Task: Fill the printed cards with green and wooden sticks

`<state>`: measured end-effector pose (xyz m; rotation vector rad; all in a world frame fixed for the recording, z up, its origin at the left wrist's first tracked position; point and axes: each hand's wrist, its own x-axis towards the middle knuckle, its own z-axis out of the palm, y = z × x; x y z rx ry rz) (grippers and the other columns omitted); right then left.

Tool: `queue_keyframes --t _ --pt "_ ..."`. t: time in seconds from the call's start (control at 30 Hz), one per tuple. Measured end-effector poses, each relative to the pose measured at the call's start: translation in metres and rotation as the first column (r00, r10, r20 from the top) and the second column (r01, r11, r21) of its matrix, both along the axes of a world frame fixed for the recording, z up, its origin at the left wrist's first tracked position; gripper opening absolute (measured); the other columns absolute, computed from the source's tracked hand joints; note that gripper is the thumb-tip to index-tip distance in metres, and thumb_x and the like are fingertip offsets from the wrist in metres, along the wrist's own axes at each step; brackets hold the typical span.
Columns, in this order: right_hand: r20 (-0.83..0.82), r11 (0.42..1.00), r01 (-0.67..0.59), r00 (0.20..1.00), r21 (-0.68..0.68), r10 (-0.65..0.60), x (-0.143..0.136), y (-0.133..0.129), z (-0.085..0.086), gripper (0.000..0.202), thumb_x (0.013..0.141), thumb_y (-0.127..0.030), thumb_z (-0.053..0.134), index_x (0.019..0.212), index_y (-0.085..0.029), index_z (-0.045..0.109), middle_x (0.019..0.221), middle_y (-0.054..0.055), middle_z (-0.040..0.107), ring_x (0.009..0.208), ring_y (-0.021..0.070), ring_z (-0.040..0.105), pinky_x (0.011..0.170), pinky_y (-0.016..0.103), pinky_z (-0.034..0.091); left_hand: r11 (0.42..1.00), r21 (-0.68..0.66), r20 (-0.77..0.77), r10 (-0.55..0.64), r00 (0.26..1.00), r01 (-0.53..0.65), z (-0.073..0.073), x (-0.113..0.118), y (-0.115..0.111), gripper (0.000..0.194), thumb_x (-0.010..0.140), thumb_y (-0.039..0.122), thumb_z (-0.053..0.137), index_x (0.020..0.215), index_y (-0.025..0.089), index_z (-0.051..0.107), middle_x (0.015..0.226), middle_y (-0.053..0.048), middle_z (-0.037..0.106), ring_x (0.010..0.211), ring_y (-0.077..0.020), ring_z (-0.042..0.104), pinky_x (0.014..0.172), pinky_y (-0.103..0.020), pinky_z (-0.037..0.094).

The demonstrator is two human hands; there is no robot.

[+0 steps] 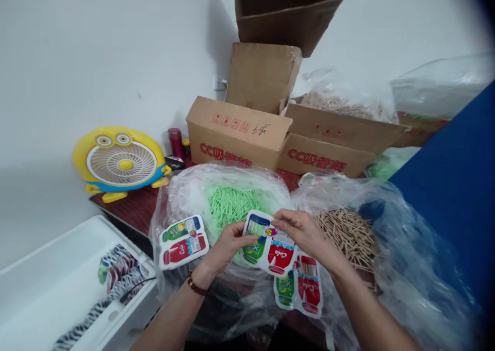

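Note:
A flat white-edged packet [260, 257], printed with a green Sprite bottle and a red Cola bottle, is between my hands. My left hand [227, 244] grips its left edge, thumb on the front. At the top right edge, the fingers of my right hand [299, 230] pinch together on it. Green sticks show through the window on its Sprite side. A second such packet [297, 289] lies below and to the right, partly covered by the held one. Another packet [183, 241] rests on the plastic to the left. Behind my hands, green sticks [232, 204] fill a clear bag.
Brown sticks [350, 235] lie in a clear plastic bag [410, 248] at right. A white bin [46, 258] with stacked packets stands at left. Cardboard boxes [232, 134], a yellow fan [124, 160] and a dark red bottle [175, 142] are behind. A blue panel [456, 186] borders the right.

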<state>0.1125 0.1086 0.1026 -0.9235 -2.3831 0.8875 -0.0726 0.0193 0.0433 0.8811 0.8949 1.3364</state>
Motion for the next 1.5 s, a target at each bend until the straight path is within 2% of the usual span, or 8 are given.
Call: queue_keyframes --t 0.17,0.4,0.63,0.8,0.93,1.13,1.33,1.5 --pt "-0.068 0.990 -0.007 0.998 -0.138 -0.002 0.008 -0.001 -0.009 0.025 0.086 -0.040 0.054 0.078 -0.018 0.062 0.064 -0.004 0.055 0.059 0.0103 0.047 0.056 0.021 0.035 1.000 -0.028 0.011 0.009 1.000 -0.009 -0.003 0.005 -0.001 0.029 0.069 0.025 0.076 0.096 0.015 0.069 0.086 -0.004 0.073 0.073 -0.0167 0.065 0.071 -0.027 0.050" --pt "-0.144 0.926 -0.044 0.990 -0.375 -0.011 0.016 -0.001 -0.015 0.023 0.079 -0.040 0.061 0.082 -0.017 0.062 0.062 -0.005 0.055 0.053 0.0091 0.046 0.050 0.020 0.034 0.999 0.002 -0.176 0.043 0.984 -0.043 -0.002 0.011 -0.002 0.022 0.071 0.030 0.073 0.083 0.012 0.072 0.074 -0.003 0.070 0.064 -0.0148 0.060 0.061 -0.024 0.046" --pt "-0.099 0.962 0.006 0.995 -0.273 -0.035 0.026 -0.003 -0.017 0.021 0.079 -0.035 0.059 0.073 -0.016 0.064 0.058 -0.005 0.052 0.053 0.0083 0.043 0.049 0.019 0.032 0.996 -0.074 -0.187 0.030 0.982 -0.044 -0.008 0.020 -0.003 0.023 0.067 0.030 0.076 0.083 0.013 0.073 0.075 -0.002 0.071 0.065 -0.0162 0.062 0.064 -0.026 0.048" --pt "-0.130 0.934 0.029 0.988 -0.356 -0.080 0.037 -0.005 -0.027 0.020 0.077 -0.036 0.061 0.073 -0.016 0.063 0.057 -0.005 0.052 0.051 0.0082 0.043 0.048 0.019 0.032 0.992 -0.128 -0.191 -0.021 0.981 -0.004 -0.008 0.027 -0.004 0.024 0.068 0.028 0.075 0.086 0.012 0.073 0.081 -0.005 0.074 0.070 -0.0191 0.064 0.067 -0.028 0.049" --pt "-0.176 0.932 0.032 0.979 -0.361 -0.102 0.041 -0.012 -0.035 0.020 0.077 -0.035 0.061 0.073 -0.016 0.063 0.058 -0.005 0.053 0.052 0.0082 0.044 0.049 0.019 0.031 0.986 -0.151 -0.157 -0.099 0.983 0.075 -0.002 0.041 -0.004 0.036 0.069 0.030 0.074 0.099 0.013 0.066 0.088 -0.006 0.073 0.075 -0.0200 0.066 0.071 -0.031 0.051" --pt "-0.237 0.916 -0.007 0.967 -0.401 -0.096 0.048 -0.024 -0.041 0.015 0.077 -0.031 0.062 0.074 -0.016 0.063 0.060 -0.005 0.053 0.055 0.0084 0.045 0.051 0.019 0.033 0.996 -0.015 -0.388 0.076 0.918 -0.089 -0.010 0.066 -0.003 0.035 0.068 0.031 0.075 0.095 0.016 0.062 0.086 -0.002 0.068 0.077 -0.0179 0.063 0.068 -0.025 0.049" --pt "-0.246 0.883 -0.044 0.966 -0.467 -0.081 0.066 -0.028 -0.056 0.014 0.077 -0.029 0.061 0.073 -0.016 0.060 0.062 -0.005 0.051 0.057 0.0089 0.045 0.053 0.019 0.034 0.997 -0.080 -0.411 -0.041 0.911 0.008 -0.014 0.076 -0.007 0.029 0.069 0.030 0.073 0.093 0.015 0.064 0.083 -0.003 0.071 0.073 -0.0184 0.063 0.069 -0.026 0.049" --pt "-0.158 0.940 0.061 0.980 -0.336 -0.120 0.072 -0.038 -0.067 0.015 0.080 -0.029 0.060 0.072 -0.017 0.061 0.062 -0.005 0.051 0.059 0.0093 0.044 0.054 0.019 0.031 0.998 -0.052 -0.554 -0.054 0.831 0.031 -0.018 0.081 -0.009 0.017 0.072 0.029 0.067 0.082 0.014 0.069 0.076 -0.003 0.071 0.070 -0.0198 0.062 0.067 -0.027 0.048"
